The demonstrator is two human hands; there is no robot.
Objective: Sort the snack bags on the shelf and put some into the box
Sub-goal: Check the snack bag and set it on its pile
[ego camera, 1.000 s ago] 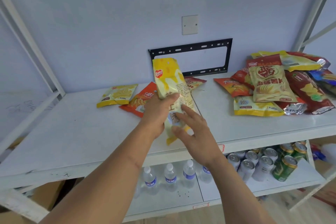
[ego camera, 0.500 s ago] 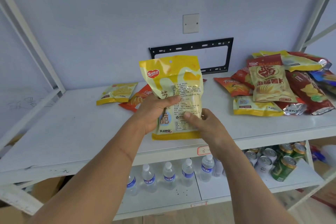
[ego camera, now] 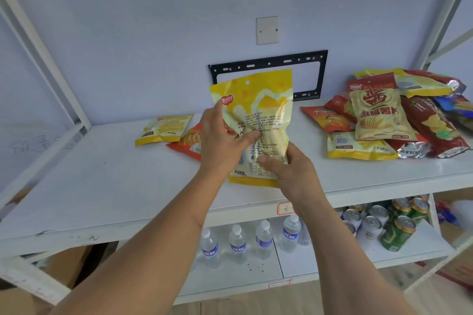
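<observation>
Holding a yellow snack bag upright above the white shelf, the left hand pinches its middle and the right hand grasps its lower corner. A pale wall stands behind; bare shelf spreads leftward, a snack pile crowds the right. Print on the held bag is too small to read.

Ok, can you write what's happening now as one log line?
left hand: grips yellow snack bag | right hand: pinches its lower edge | bag: above shelf
</observation>
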